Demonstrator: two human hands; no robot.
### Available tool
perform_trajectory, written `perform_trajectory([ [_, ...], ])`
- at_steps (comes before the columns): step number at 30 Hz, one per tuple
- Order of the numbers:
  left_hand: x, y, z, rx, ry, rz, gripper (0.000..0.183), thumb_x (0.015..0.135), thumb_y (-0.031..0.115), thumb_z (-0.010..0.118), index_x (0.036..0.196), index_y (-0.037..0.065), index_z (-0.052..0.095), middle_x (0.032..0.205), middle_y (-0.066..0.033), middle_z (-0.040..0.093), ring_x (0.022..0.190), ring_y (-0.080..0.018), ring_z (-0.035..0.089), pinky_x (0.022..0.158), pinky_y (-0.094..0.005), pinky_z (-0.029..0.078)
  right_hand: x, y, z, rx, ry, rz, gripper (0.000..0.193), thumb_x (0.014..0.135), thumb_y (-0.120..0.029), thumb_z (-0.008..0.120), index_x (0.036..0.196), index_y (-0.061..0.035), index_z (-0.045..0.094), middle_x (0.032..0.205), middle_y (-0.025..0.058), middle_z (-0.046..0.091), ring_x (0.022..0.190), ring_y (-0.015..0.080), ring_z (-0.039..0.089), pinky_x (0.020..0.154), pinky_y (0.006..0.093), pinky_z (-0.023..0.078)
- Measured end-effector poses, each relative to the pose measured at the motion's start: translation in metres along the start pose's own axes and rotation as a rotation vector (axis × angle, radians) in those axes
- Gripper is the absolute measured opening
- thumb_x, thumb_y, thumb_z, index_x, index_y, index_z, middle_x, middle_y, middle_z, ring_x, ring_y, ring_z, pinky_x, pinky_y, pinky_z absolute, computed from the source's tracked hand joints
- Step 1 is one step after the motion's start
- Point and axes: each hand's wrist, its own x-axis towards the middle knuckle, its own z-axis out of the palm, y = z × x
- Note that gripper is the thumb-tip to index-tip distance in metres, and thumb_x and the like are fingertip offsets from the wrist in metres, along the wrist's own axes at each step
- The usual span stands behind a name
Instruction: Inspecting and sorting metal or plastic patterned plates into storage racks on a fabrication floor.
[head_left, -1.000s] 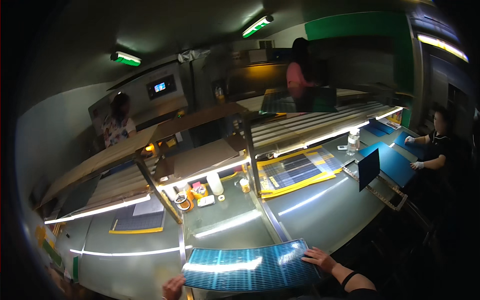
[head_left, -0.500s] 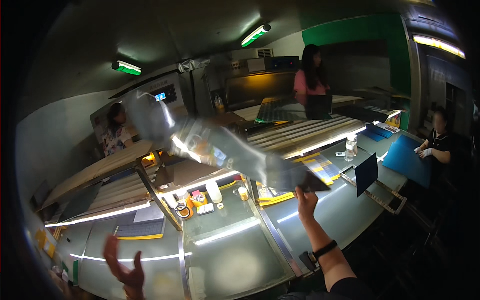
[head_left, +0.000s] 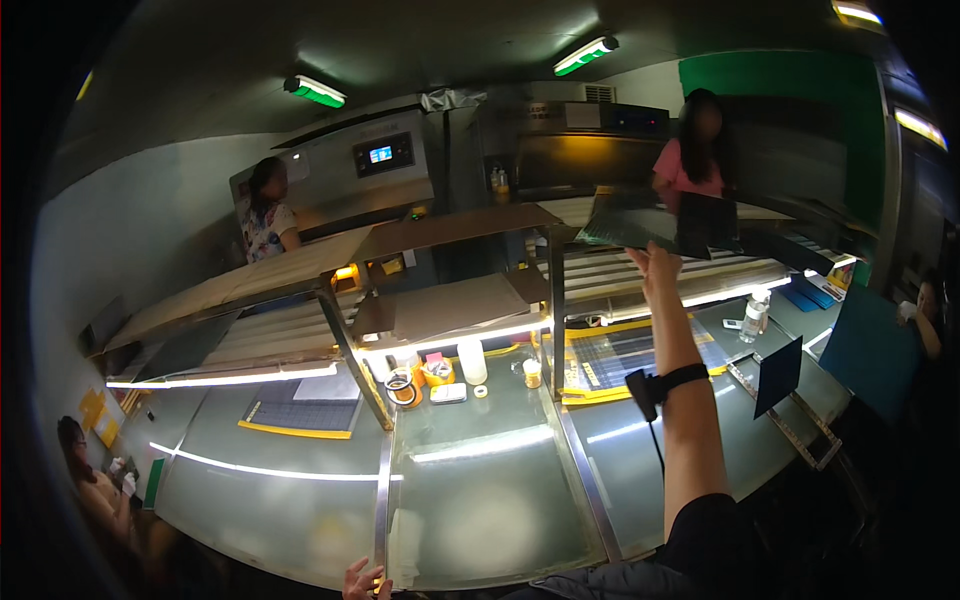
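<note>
My right hand (head_left: pixel 656 268) is raised over the upper shelf at the right, its fingers closed at the near edge of a dark, see-through film sheet (head_left: pixel 628 222). The sheet lies over or just above the shelf; whether it rests there I cannot tell. Beside it is a darker panel (head_left: pixel 708 222). A black strap with a small device (head_left: pixel 660 388) is round my right wrist. My left hand (head_left: pixel 364 580) is at the lower edge, partly cut off, near the front of the glass-topped table (head_left: pixel 480 520). Its fingers are apart and nothing shows in them.
Tape rolls (head_left: pixel 402 386), a white cylinder (head_left: pixel 472 362) and a small jar (head_left: pixel 532 374) stand under the shelf. Yellow-edged sheets (head_left: pixel 300 415) lie left. A bottle (head_left: pixel 754 315) and blue panel (head_left: pixel 778 376) are right. Co-workers stand behind the shelves and at both sides.
My right hand has gone up and forward with the film sheet, from above the table to the shelf. My left hand has dropped toward the lower edge. The view has shifted.
</note>
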Motion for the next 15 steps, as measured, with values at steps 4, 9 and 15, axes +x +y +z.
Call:
perform_trajectory([
  [4, -0.033, -0.028, -0.003, -0.022, -0.053, -0.156, 0.022, 0.079, 0.006, 0.066, 0.099, -0.003, 0.063, 0.109, -0.0184, 0.059, 0.072, -0.0189, 0.064, 0.060, -0.0252, 0.052, 0.024, 0.018, -0.008, -0.037, 0.096, 0.043, 0.027, 0.083, 0.002, 0.052, 0.105, 0.0105, 0.040, 0.087, 0.0192, 0.058, 0.067, 0.0267, 0.065, 0.060, 0.0328, 0.061],
  [9, -0.032, -0.016, -0.004, -0.038, -0.010, -0.180, 0.018, 0.081, 0.007, 0.064, 0.096, -0.003, 0.064, 0.101, -0.0154, 0.062, 0.072, -0.0205, 0.064, 0.059, -0.0275, 0.053, 0.027, 0.008, -0.018, -0.391, 0.069, 0.099, 0.029, 0.079, -0.022, 0.069, 0.072, 0.0024, 0.055, 0.067, 0.0130, 0.061, 0.058, 0.0225, 0.064, 0.050, 0.0292, 0.057],
  [15, -0.026, 0.002, -0.006, -0.002, -0.058, -0.167, 0.016, 0.080, 0.009, 0.065, 0.093, -0.001, 0.066, 0.094, -0.0152, 0.064, 0.071, -0.0235, 0.064, 0.059, -0.0288, 0.052, -0.007, 0.028, -0.024, -0.736, -0.084, -0.086, 0.048, 0.083, -0.036, 0.057, 0.050, -0.0018, 0.054, 0.043, 0.0075, 0.051, 0.039, 0.0147, 0.053, 0.039, 0.0266, 0.044],
])
